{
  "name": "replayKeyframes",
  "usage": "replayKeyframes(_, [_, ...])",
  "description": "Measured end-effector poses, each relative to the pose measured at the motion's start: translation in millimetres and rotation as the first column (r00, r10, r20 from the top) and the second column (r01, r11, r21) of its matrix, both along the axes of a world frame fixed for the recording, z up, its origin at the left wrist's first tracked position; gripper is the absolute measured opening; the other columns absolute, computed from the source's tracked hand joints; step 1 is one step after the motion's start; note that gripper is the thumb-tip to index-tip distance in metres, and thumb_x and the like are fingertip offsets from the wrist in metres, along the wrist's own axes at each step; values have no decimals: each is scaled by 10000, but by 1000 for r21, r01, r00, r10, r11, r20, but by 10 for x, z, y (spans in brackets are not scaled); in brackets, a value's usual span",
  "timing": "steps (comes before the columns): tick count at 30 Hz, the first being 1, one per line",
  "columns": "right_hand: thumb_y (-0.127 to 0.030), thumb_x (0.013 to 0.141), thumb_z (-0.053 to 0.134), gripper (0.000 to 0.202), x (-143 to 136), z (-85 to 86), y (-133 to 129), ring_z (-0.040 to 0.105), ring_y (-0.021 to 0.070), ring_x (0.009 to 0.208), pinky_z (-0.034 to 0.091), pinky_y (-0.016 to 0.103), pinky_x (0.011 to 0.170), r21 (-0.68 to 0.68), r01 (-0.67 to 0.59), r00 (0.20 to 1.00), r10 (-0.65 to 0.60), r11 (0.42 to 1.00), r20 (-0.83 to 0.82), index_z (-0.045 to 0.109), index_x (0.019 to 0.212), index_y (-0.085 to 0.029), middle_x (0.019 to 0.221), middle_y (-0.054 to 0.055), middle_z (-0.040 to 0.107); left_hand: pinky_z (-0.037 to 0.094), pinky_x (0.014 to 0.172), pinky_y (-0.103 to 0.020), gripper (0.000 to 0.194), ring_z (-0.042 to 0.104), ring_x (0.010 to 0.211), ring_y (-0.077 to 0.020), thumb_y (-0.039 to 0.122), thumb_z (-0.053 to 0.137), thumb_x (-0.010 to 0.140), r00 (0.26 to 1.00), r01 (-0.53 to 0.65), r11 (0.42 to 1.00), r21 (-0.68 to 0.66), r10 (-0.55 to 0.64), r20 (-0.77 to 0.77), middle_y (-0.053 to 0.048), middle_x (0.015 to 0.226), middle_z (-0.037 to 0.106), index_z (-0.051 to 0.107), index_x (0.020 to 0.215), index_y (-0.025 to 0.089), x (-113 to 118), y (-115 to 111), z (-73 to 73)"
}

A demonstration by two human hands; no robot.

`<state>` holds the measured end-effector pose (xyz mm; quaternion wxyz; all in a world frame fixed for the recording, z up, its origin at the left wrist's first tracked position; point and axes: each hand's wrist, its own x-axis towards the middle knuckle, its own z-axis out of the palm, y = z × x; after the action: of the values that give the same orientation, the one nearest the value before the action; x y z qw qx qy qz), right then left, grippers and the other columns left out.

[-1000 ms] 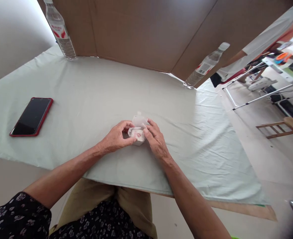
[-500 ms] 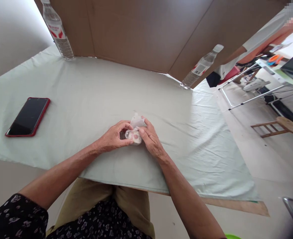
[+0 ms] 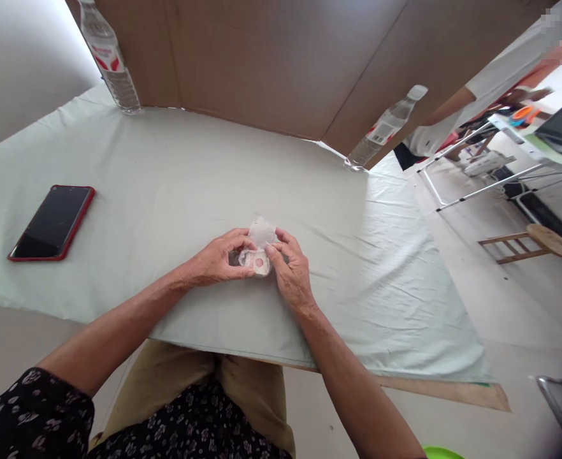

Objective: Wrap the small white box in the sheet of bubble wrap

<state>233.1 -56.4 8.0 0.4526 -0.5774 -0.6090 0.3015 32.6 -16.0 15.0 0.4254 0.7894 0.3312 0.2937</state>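
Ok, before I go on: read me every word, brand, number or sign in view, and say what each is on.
Nothing can be read with certainty:
Left bottle: print on its red-and-white label too blurred to read.
Right bottle: print on its label too small to read.
Small open container: reddish mark inside; cannot tell whether it is print.
Phone: dark screen, no legible text.

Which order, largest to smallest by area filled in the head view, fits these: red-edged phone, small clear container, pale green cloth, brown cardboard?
1. Pale green cloth
2. Brown cardboard, cut off by the frame
3. Red-edged phone
4. Small clear container, partly hidden
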Motion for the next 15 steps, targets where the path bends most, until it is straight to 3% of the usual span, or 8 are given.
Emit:
replayKeyframes(5, [-444, 946, 512, 291, 20, 4, 3, 384, 262, 1422, 245, 518, 1179, -31, -67, 993, 70, 997, 93, 747, 917, -276, 1505, 38, 493, 454, 1031, -379, 360, 500, 1310, -284, 347, 733, 761, 999, 32, 999, -35, -32, 8, -100, 1288, 590, 647, 1082, 209, 3, -6, 13])
replayKeyframes(10, [-508, 949, 490, 340, 69, 20, 24, 310, 285, 1468, 173, 555, 1205, -63, -134, 980, 142, 989, 143, 747, 931, -286, 1569, 20, 409, 472, 1022, -386, 561, 476, 1347, -301, 360, 733, 767, 1000, 29, 996, -89, -29, -1, -124, 1422, 507, 588, 1296, 239, 12, -22, 13])
replayKeyframes(12, [-524, 937, 507, 336, 80, 30, 23, 323, 291, 1463, 177, 554, 1208, -71, -147, 980, 155, 987, 123, 749, 933, -290, 1564, 19, 415, 472, 1018, -386, 539, 425, 1388, -318, 363, 728, 771, 999, 24, 996, -91, -27, -30, -120, 1443, 491, 611, 1285, 248, 13, -22, 16])
replayKeyframes(15, [-525, 916, 542, 322, 108, 36, 30, 385, 287, 1430, 258, 518, 1190, -65, -127, 992, 127, 990, -11, 738, 977, -277, 1523, 48, 462, 476, 994, -372, 425, 490, 1312, -300, 357, 717, 780, 1000, 14, 997, -74, -16, -19, -108, 1394, 519, 656, 1183, 236, 19, -21, 26])
